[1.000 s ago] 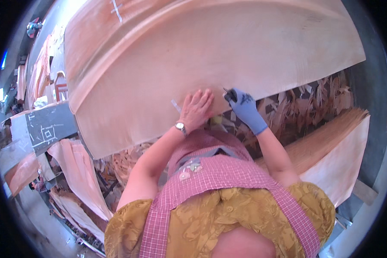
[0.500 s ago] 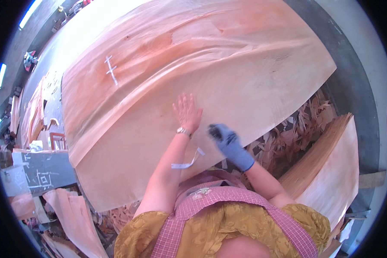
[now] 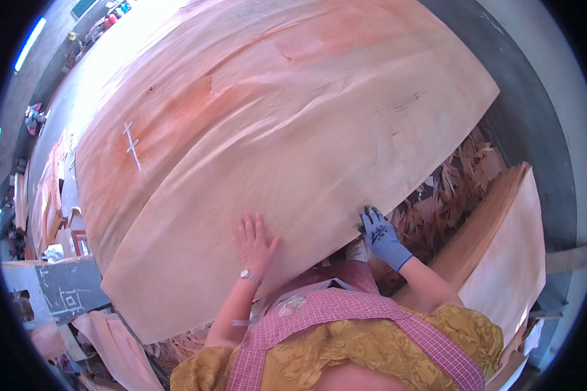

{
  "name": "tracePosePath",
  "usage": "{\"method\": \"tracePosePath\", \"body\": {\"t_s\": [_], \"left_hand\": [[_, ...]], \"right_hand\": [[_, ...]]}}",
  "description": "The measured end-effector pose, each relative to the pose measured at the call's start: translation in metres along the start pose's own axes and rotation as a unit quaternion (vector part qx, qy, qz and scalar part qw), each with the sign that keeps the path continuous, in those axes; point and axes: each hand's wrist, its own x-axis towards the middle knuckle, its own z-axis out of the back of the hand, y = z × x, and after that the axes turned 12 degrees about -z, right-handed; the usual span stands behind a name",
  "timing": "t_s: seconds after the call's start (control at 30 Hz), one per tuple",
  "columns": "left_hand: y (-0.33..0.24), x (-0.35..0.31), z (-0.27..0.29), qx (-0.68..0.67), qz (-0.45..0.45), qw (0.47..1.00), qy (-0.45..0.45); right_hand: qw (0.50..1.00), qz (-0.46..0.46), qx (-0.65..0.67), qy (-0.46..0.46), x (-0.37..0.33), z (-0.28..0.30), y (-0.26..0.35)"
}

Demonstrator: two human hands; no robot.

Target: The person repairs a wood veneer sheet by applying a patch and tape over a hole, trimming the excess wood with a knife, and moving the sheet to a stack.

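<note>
While the left hand [image 3: 259,253] lies fingers wide on the sheet [image 3: 293,169] spread before the apron [image 3: 336,305], the right hand [image 3: 379,237] at the sheet's near edge, hold unclear, might tear it by tugging unevenly.

From my end the wood sheet [image 3: 293,195] reads pale tan, streaked salmon-orange toward its far side, with a white cross-barred strip [image 3: 133,147]. At the sheet's near edge I see a blue glove [image 3: 387,245] marked black; below that edge, a pink apron [image 3: 346,303] checked in white and a patterned mustard shirt [image 3: 274,352]. Left of the sheet, a grey panel [image 3: 94,283] bears white lines.
</note>
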Motion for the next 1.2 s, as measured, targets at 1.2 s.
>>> {"method": "tracePosePath", "body": {"t_s": [1.2], "left_hand": [[-0.092, 0.059, -0.039, 0.046, 0.364, 0.928, -0.057]], "right_hand": [[0.97, -0.121, 0.033, -0.208, 0.307, 0.076, -0.444]]}}
